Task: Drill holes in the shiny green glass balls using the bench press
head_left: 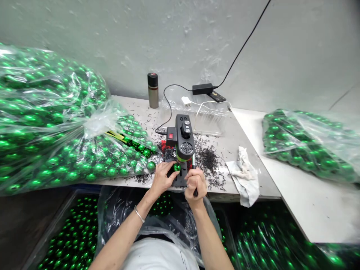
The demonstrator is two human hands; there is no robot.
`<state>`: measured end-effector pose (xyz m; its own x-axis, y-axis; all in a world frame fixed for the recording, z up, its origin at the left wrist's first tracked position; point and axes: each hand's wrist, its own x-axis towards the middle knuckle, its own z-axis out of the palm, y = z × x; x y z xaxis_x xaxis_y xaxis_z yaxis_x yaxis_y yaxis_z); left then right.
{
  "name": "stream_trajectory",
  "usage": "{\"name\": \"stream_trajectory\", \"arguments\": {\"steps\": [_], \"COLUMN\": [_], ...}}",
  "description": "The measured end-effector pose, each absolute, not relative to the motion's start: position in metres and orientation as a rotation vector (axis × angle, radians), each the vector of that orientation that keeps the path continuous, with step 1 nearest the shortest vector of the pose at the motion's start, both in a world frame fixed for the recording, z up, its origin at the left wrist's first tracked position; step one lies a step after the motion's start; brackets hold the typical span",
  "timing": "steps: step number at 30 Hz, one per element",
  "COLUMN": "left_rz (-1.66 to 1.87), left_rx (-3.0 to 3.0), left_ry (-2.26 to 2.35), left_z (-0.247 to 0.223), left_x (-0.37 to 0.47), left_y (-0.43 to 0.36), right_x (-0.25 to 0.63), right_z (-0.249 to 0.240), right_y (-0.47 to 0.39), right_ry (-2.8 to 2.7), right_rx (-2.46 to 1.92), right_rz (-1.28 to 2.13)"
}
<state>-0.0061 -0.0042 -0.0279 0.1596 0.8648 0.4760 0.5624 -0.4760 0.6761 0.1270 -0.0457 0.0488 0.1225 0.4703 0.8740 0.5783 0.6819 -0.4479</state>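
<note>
The left hand [165,176], with a thin bracelet [139,214] on its wrist, pinches a shiny green ball [177,167] between thumb and fingers. The ball sits under the front end of a small black tabletop machine [185,137], just above the machine's flat, slotted base plate [180,180]. The right hand [195,183] is closed in a fist around the black handle [195,192] of a lever at the machine's right side.

Directly left of the left hand, a loose green ball [151,166] lies at the mouth of a huge clear plastic bag [50,123] full of similar balls. Right of the right hand, short black bits [208,159] are heaped and scattered on the pale bench [247,150], and beyond them a crumpled white cloth [245,176] hangs over the bench's front edge. Farther right, well apart from the hand, lies another clear bag [306,142] of green balls.

Beyond both hands, behind the machine, are a clear plastic tray [209,122], a white plug [186,101] with its cord, a black power adapter [203,89] and, toward the wall, a bottle with a black cap [153,92]. Below the hands, in front of the bench, more green balls [74,228] fill plastic-lined containers.
</note>
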Motion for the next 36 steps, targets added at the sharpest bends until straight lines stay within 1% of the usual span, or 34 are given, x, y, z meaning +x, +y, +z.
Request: {"name": "stream_trajectory", "arguments": {"steps": [8, 13, 19, 22, 25, 31, 33, 36], "left_rz": [1.244, 1.233, 1.236, 1.202, 1.199, 1.229, 1.219, 1.229], "left_rx": [2.114, 2.105, 2.084, 2.068, 2.059, 2.178, 2.271, 2.369], "left_ry": [1.334, 1.338, 1.339, 1.361, 1.368, 1.295, 1.266, 1.293], "left_z": [-0.026, -0.025, -0.027, -0.026, -0.024, -0.025, -0.025, -0.017], "left_x": [-0.007, -0.007, -0.007, -0.006, -0.004, -0.013, -0.023, -0.042], "left_y": [-0.005, -0.006, -0.007, -0.005, -0.003, -0.034, -0.050, -0.056], "right_x": [0.126, 0.126, 0.131, 0.133, 0.132, 0.130, 0.129, 0.125], "right_z": [0.029, 0.011, 0.004, 0.012, 0.033, 0.087, 0.090, 0.079], "right_y": [-0.044, -0.041, -0.039, -0.040, -0.042, -0.049, -0.050, -0.050], "right_ry": [-1.454, -1.404, -1.484, -1.573, -1.537, -1.411, -1.408, -1.364], "right_rx": [-0.937, -0.871, -0.882, -0.872, -0.875, -0.989, -0.997, -1.008], "right_rz": [-0.128, -0.096, -0.114, -0.149, -0.131, 0.076, 0.102, 0.112]}}
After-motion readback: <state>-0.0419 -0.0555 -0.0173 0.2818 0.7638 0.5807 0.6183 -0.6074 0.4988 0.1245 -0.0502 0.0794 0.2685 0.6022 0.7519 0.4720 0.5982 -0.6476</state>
